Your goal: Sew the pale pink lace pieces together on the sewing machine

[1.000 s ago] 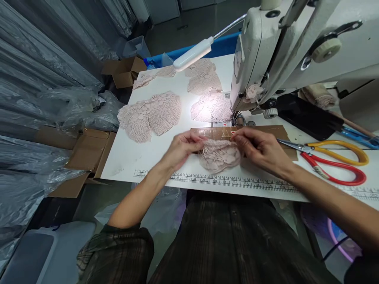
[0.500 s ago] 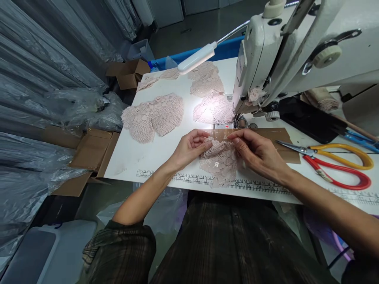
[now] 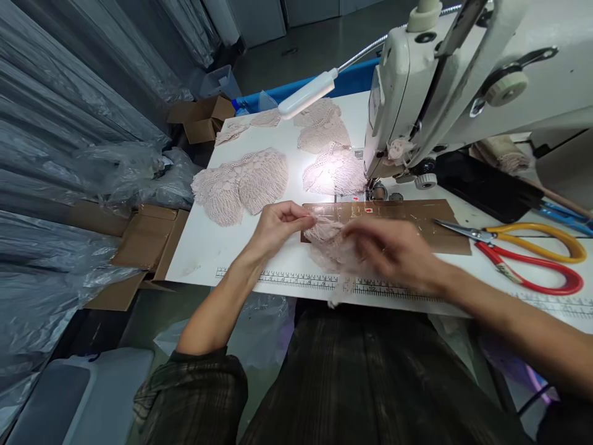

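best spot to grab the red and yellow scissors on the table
Take the scissors by the looped handles, coming from the right: the loops lie flat at the right end, while the blade tips point left toward the right hand and the brown cardboard strip.

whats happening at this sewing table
A person sits at a white table in front of an industrial sewing machine. The left hand pinches the upper edge of a pale pink lace piece near the table's front edge. The right hand is blurred over the same piece; its grip cannot be made out. More lace pieces lie spread further back under a lamp, and scissors with red and yellow handles rest on the right.
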A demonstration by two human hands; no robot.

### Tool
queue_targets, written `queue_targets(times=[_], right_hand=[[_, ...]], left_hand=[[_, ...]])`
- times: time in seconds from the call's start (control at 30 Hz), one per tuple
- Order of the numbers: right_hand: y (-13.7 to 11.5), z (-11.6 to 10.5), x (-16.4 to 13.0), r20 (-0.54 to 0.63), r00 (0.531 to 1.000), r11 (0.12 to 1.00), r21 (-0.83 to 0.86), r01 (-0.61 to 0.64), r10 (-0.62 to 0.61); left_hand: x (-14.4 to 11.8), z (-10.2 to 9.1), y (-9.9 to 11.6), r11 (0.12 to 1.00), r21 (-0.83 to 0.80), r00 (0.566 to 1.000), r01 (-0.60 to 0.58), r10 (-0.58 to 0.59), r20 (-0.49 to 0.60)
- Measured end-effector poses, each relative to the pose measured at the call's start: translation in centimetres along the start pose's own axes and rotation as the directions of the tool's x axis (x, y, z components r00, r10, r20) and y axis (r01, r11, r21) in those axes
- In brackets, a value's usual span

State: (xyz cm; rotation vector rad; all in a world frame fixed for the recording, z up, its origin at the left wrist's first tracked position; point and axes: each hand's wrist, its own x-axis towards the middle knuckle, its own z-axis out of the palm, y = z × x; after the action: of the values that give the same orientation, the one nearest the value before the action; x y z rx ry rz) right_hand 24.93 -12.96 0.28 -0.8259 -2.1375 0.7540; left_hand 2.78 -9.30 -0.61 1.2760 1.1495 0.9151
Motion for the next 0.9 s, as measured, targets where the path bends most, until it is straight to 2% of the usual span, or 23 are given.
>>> queue_targets(times=[0.07,0.1,0.23,0.3,0.4,0.47,0.6,0.7,0.8,0.9], right_hand=[[1.5,-0.7,-1.1,-0.138,0.957,0.966,0.057,-0.251,0.257],[2.0,-0.9,-1.5,-0.154,0.931,0.944,0.077,-0.321,0.330],[3.1,-0.9,-2.2,-0.137,0.876,0.883,0.159,-0.441,0.463],[3.2,-0.7,-2.0,-0.113,0.862,0.858,0.222,-0.463,0.494],[3.3,-0.6,-1.6,-0.096,0.853,0.825,0.330,-0.459,0.513],[3.4,-0.5,-1.5,-0.106,0.852,0.814,0.376,-0.443,0.512],[3.4,-0.4,-1.7,-0.142,0.878,0.836,0.403,-0.371,0.458],[3.0,-0.6,-1.8,-0.164,0.897,0.857,0.407,-0.318,0.410],[2.5,-1.2,-1.9,-0.157,0.899,0.857,0.405,-0.319,0.409],[2.6,-1.7,-2.2,-0.188,0.863,0.836,0.410,-0.364,0.468]], left_hand=[[-0.3,-0.4,-0.2,1.000,-0.021,0.998,0.014,-0.012,0.068],[-0.4,-0.5,-0.4,0.999,-0.026,0.996,0.023,-0.021,0.090],[-0.2,-0.2,-1.1,0.998,0.060,0.997,0.016,-0.020,0.068],[0.0,0.0,-1.1,0.982,0.185,0.994,-0.032,0.012,0.107],[0.4,0.2,-0.4,0.889,0.396,0.966,-0.231,0.163,0.199],[0.8,0.8,0.2,0.797,0.473,0.920,-0.376,0.262,0.291],[2.3,2.8,0.6,0.670,0.450,0.787,-0.590,0.351,0.508],[3.4,4.0,0.2,0.606,0.425,0.722,-0.672,0.408,0.559],[3.7,4.0,0.1,0.613,0.408,0.713,-0.677,0.410,0.568],[3.4,3.3,0.5,0.595,0.465,0.734,-0.655,0.356,0.578]])
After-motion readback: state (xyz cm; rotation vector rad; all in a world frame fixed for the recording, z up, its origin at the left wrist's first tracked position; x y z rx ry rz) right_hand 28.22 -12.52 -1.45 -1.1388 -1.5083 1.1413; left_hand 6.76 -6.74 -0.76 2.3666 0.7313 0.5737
